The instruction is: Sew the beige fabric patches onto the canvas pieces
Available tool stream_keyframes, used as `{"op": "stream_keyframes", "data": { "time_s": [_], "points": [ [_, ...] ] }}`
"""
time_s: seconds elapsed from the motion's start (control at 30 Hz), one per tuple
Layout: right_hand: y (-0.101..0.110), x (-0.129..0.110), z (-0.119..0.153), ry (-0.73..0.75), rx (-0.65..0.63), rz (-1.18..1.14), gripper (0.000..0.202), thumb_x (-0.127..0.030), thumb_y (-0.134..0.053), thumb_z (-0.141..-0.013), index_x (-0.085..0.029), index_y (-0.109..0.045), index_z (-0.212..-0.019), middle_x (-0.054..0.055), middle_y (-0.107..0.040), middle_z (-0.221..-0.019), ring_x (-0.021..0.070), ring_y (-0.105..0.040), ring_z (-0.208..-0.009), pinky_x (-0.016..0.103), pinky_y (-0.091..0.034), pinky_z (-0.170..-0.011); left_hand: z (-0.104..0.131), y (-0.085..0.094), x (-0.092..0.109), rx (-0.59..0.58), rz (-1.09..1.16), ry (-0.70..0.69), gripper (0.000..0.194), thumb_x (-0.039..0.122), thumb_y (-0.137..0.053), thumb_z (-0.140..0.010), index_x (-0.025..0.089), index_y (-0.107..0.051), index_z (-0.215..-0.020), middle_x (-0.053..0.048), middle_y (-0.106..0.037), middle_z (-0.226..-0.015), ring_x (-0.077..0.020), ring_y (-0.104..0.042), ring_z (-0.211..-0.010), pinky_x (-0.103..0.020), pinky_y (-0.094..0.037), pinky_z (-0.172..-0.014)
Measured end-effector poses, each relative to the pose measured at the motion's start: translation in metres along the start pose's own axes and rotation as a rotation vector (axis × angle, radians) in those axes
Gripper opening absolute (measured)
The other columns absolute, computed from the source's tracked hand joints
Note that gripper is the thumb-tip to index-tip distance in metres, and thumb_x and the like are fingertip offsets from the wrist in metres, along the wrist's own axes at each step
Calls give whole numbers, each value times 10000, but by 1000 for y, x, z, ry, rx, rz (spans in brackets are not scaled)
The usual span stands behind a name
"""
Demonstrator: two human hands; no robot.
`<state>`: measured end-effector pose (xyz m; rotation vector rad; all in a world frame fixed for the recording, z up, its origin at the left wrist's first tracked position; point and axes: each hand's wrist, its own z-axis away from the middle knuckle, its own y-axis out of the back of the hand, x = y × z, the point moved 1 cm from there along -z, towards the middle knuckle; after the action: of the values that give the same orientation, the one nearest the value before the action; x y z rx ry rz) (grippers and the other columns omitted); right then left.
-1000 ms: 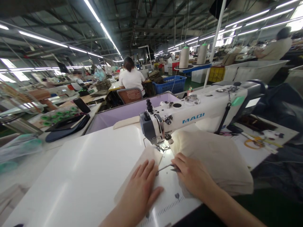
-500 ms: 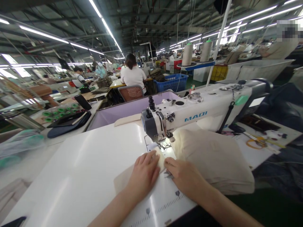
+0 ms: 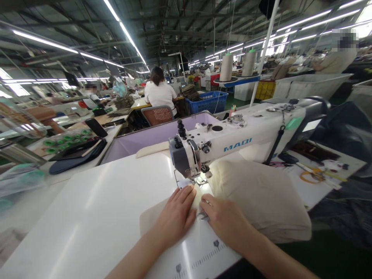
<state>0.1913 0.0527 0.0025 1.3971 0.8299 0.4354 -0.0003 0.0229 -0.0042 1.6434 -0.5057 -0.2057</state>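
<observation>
My left hand (image 3: 178, 213) lies flat with its fingers stretched out on a beige cloth piece (image 3: 149, 217), just in front of the needle area of a white sewing machine (image 3: 238, 147). To the right of it, my right hand (image 3: 222, 215) has curled fingers at the cloth's right edge. A small metal tool (image 3: 202, 216) shows under or beside those fingers; whether they grip it or the cloth is hidden. A lamp lights the needle plate (image 3: 205, 188). A folded stack of beige fabric (image 3: 261, 193) rests right of the needle, under the machine arm.
Behind the white table (image 3: 101, 217) is a lilac-lined bin (image 3: 130, 140). Orange-handled scissors (image 3: 311, 175) lie at the right. Thread cones (image 3: 226, 68) stand farther back. A person in a white top (image 3: 159, 93) sits ahead, near a blue basket (image 3: 207, 101).
The whole view has shifted slightly, so most things appear a little farther left. Both hands stay by the needle, with the left fingertips slightly nearer the presser foot.
</observation>
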Motion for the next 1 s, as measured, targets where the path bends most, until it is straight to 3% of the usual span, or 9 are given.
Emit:
{"op": "stream_keyframes", "data": {
  "time_s": [0.5,0.77,1.0],
  "points": [
    [-2,0,-6,-2,1,-8,163,-91,-571,-972,-163,-673,-1076,65,-690,-1111,219,-662,-934,300,-489,-714,-2,1,-7,22,-9,-5,489,219,-518,-950,169,-507,-1437,-139,-546,-1492,-295,-521,-1376,-552,-410,-1177],
    [-1,1,-3,50,18,40,160,-82,-577,-955,-158,-660,-1070,56,-683,-1083,222,-660,-860,327,-474,-640,-1,1,-7,28,-29,-34,482,275,-514,-981,198,-504,-1456,-120,-553,-1490,-296,-514,-1383,-552,-401,-1179],
    [1,5,-6,102,33,81,113,-94,-578,-945,-163,-648,-999,51,-675,-1041,215,-654,-804,322,-454,-616,-5,5,-8,-34,-61,-27,473,285,-489,-997,164,-503,-1454,-138,-516,-1523,-305,-467,-1423,-582,-381,-1185]
  ]
}}
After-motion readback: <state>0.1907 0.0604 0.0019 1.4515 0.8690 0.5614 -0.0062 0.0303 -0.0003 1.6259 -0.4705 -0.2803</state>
